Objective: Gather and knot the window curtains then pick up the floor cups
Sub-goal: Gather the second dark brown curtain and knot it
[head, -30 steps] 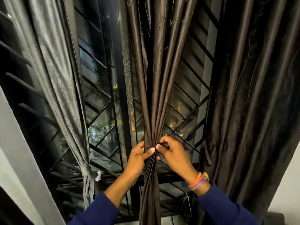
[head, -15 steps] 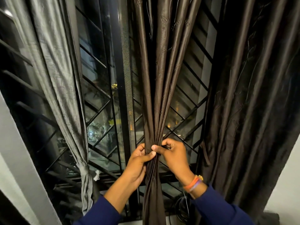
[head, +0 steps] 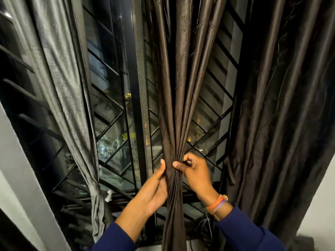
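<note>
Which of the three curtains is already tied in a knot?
The grey curtain on the left: it has a knot low down. The middle brown curtain is only bunched in both hands, and the dark right curtain hangs loose.

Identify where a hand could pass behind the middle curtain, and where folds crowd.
Free: gap between grey curtain and middle curtain, before the grille. Crowded: where left hand and right hand grip the gathered folds.
</note>
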